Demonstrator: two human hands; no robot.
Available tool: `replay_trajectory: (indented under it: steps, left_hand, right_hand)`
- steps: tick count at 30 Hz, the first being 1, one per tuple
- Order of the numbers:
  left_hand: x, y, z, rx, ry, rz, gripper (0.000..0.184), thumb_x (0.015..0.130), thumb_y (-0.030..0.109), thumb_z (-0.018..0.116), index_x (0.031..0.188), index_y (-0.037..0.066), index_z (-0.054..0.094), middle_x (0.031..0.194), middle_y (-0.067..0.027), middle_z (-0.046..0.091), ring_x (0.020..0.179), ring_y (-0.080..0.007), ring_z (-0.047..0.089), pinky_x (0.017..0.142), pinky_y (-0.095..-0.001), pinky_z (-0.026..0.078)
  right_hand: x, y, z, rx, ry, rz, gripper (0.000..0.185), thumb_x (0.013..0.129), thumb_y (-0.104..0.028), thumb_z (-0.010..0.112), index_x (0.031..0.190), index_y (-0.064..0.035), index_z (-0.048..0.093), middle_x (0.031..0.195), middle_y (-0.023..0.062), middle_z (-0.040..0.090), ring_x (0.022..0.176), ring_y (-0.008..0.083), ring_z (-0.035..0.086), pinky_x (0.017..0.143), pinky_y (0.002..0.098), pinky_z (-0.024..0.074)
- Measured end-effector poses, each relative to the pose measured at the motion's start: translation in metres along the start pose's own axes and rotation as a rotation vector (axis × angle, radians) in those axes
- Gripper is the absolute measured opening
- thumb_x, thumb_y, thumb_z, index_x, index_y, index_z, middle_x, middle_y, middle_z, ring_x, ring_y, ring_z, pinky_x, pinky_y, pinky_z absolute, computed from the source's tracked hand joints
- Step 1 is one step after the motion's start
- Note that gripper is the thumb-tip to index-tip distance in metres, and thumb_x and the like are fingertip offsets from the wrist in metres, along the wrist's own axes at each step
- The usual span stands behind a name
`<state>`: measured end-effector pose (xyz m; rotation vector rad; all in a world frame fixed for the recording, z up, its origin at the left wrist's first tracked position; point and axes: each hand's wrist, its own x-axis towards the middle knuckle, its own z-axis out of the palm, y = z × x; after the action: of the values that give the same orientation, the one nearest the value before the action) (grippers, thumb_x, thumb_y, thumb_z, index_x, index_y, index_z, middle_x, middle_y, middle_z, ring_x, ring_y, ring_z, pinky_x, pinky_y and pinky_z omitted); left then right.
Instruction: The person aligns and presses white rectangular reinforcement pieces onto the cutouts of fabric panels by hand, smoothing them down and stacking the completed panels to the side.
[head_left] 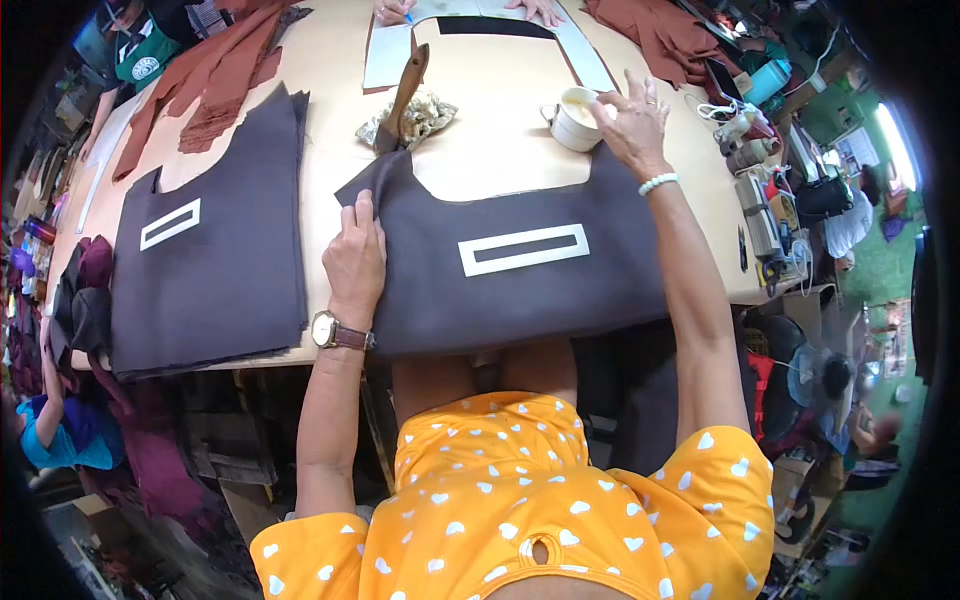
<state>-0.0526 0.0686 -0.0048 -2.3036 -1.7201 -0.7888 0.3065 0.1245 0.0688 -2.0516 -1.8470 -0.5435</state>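
Note:
My left hand [356, 255] is on the left edge of a dark fabric piece [430, 305], its fingers bent together at the edge beside a folded-over corner. A white rectangular frame [525, 249] lies on this cloth. At the upper right, my right hand [635, 125] has its thumb and forefinger at the rim of a white cup [574, 132], other fingers raised and spread. The cup holds something pale and stands by the cloth's upper right strap. Beyond my left hand, a wooden-handled brush [408, 85] leans on a crumpled clear bag [430, 115].
A stack of dark fabric pieces [215, 280] with another white frame [170, 224] lies left. Rust-coloured cloth [225, 75] is at the far left. Across the table [490, 70], another person's hands [535, 10] work over pale pattern pieces [390, 55]. Clutter and cables [760, 180] line the right edge.

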Motion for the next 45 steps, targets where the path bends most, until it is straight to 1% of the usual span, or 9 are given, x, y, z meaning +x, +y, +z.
replay_trajectory:
  steps: [2,6,9,15,21,28,31,41,45]
  left_hand:
    - [-0.001,-0.001,0.001,-0.003,0.008,0.003,0.037,0.083,0.012,0.056,0.117,0.006,0.045,0.084,-0.0108,0.052,0.059,-0.0277,0.061,0.052,-0.0364,0.051]
    - [-0.001,-0.002,0.002,0.005,0.0,0.004,0.039,0.083,0.012,0.056,0.12,0.006,0.044,0.083,-0.0108,0.052,0.058,-0.0278,0.06,0.051,-0.0367,0.05]
    - [-0.002,-0.003,0.003,0.019,0.013,0.016,0.04,0.083,0.012,0.056,0.12,0.007,0.045,0.084,-0.0106,0.052,0.058,-0.0279,0.06,0.051,-0.037,0.05]
    - [-0.003,-0.004,0.006,0.05,0.013,0.018,0.042,0.084,0.015,0.055,0.123,0.008,0.044,0.083,-0.0099,0.051,0.057,-0.0276,0.06,0.05,-0.0366,0.051]
    - [-0.003,-0.004,0.006,0.063,0.002,0.028,0.04,0.084,0.015,0.055,0.123,0.009,0.044,0.084,-0.0095,0.051,0.057,-0.0272,0.06,0.05,-0.0359,0.051]
    - [-0.002,-0.005,0.007,0.046,0.031,0.032,0.037,0.085,0.016,0.055,0.12,0.009,0.047,0.084,-0.0094,0.052,0.057,-0.0268,0.06,0.05,-0.0352,0.051]
    - [-0.002,-0.005,0.007,0.047,0.006,0.017,0.038,0.084,0.016,0.056,0.12,0.009,0.046,0.086,-0.0098,0.054,0.059,-0.0277,0.061,0.052,-0.0361,0.051]
    - [-0.003,-0.007,0.008,0.082,0.009,0.046,0.035,0.084,0.017,0.056,0.117,0.009,0.048,0.085,-0.0086,0.052,0.057,-0.0266,0.06,0.05,-0.0351,0.051]
    - [-0.004,-0.004,0.003,0.025,0.006,0.024,0.035,0.083,0.016,0.057,0.117,0.008,0.049,0.086,-0.0097,0.053,0.06,-0.0277,0.061,0.053,-0.0363,0.051]
  right_hand:
    - [-0.01,0.007,-0.001,-0.055,0.057,-0.028,0.024,0.073,-0.014,0.053,0.089,-0.0202,0.069,0.137,0.0122,0.037,0.131,0.0387,0.026,0.101,0.0623,0.019]
    - [-0.026,-0.001,-0.009,-0.153,-0.069,-0.061,0.034,0.069,0.0,0.052,0.089,-0.0211,0.069,0.138,0.009,0.037,0.131,0.0378,0.025,0.102,0.0612,0.0195]
    - [-0.035,-0.006,-0.02,-0.216,-0.159,-0.118,0.027,0.073,-0.008,0.052,0.091,-0.0183,0.069,0.139,0.0123,0.035,0.131,0.0381,0.024,0.103,0.0614,0.016]
    - [-0.1,-0.031,-0.057,0.124,-0.118,-0.26,0.037,0.071,-0.001,0.048,0.099,-0.0151,0.065,0.137,0.0157,0.035,0.129,0.0396,0.027,0.102,0.0605,0.0193]
    - [-0.175,-0.031,-0.035,0.742,-0.289,0.03,0.059,0.065,0.007,0.039,0.114,-0.0165,0.06,0.136,0.0228,0.034,0.127,0.0437,0.028,0.101,0.0595,0.0205]
    - [-0.182,-0.061,-0.043,0.068,-0.404,0.037,0.058,0.076,0.002,0.044,0.129,-0.0204,0.048,0.139,0.0199,0.031,0.128,0.0403,0.027,0.103,0.059,0.0188]
    - [-0.182,-0.061,-0.037,-0.27,-0.354,-0.046,0.052,0.081,-0.007,0.046,0.133,-0.0146,0.042,0.14,0.0163,0.03,0.129,0.0382,0.027,0.104,0.0576,0.0181]
    - [-0.185,-0.073,-0.043,-0.42,-0.33,-0.141,0.043,0.083,-0.013,0.048,0.123,0.0016,0.047,0.138,0.0127,0.032,0.129,0.0344,0.026,0.104,0.056,0.0191]
    - [-0.173,-0.061,-0.038,-0.504,-0.429,-0.148,0.05,0.085,-0.016,0.047,0.135,-0.0134,0.036,0.141,0.0111,0.027,0.131,0.0358,0.024,0.105,0.057,0.0144]
